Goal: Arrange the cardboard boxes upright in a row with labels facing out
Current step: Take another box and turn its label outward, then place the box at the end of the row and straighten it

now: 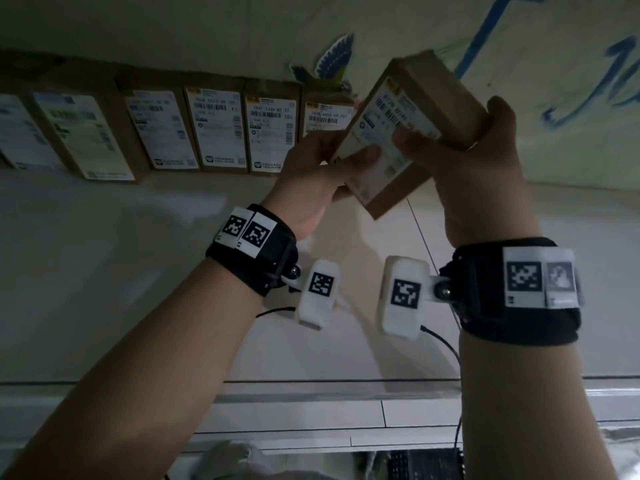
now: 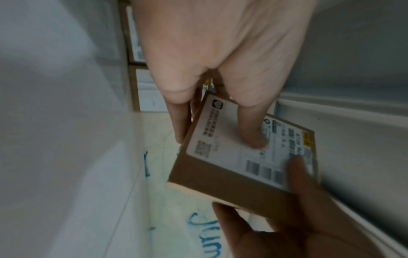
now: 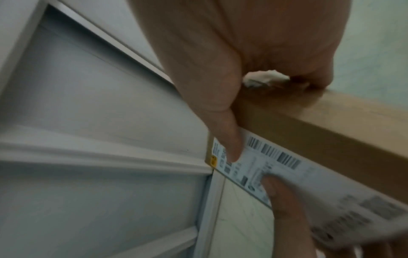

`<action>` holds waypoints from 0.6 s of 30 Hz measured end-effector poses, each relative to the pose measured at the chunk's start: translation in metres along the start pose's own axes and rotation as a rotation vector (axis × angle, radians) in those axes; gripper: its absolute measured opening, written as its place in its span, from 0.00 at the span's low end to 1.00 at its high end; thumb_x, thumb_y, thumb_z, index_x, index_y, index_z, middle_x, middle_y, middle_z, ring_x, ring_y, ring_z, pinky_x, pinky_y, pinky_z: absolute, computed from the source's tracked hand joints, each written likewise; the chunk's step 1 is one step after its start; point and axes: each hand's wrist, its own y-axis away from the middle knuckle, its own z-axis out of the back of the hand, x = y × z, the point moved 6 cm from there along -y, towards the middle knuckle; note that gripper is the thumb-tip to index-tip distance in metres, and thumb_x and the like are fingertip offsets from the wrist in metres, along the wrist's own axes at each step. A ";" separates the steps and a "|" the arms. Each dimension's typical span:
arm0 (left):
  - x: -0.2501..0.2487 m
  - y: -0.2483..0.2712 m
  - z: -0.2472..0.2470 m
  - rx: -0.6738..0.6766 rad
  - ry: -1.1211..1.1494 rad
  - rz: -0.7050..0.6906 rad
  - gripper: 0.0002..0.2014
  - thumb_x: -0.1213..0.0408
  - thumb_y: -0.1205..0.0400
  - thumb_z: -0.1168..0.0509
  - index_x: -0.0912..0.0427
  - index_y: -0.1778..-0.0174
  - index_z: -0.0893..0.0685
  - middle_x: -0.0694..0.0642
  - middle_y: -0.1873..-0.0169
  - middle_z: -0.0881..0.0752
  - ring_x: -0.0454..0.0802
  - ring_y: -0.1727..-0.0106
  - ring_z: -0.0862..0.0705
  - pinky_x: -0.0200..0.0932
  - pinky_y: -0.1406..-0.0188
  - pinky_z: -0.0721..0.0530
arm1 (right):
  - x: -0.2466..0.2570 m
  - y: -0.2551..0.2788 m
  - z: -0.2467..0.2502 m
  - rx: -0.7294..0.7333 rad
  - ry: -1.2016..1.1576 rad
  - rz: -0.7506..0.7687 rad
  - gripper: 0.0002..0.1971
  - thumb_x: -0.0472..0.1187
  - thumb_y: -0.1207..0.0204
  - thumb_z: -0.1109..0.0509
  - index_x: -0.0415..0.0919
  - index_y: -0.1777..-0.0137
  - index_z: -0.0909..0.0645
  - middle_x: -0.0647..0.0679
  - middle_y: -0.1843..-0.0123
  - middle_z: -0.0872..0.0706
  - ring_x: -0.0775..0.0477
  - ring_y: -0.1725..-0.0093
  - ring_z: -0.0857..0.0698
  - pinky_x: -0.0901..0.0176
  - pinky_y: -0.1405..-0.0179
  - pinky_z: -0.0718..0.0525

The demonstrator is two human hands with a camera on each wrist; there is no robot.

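Row of boxes (image 1: pixel 221 128) stands upright against the wall, labels out, with open counter (image 1: pixel 571 237) to the right of its last box. The cardboard box (image 1: pixel 408 133) is up in the air, tilted, just beside that end. Left hand (image 1: pixel 311 181) grips its lower end, right hand (image 1: pixel 485 157) clasps the far side, thumbs on the label. Left wrist view alone shows fingers (image 2: pixel 180 120) behind the box.

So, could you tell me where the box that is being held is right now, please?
In the head view the held box is tilted at upper right, gripped by the left hand and right hand, just right of the row of boxes against the wall.
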 end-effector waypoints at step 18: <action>0.036 -0.028 0.047 -0.397 0.326 0.267 0.22 0.54 0.11 0.34 0.54 0.21 0.18 0.51 0.27 0.13 0.53 0.26 0.19 0.62 0.23 0.26 | -0.057 -0.098 -0.034 0.135 0.437 0.015 0.40 0.37 0.18 0.20 0.48 0.10 0.33 0.44 0.19 0.18 0.45 0.27 0.15 0.47 0.29 0.11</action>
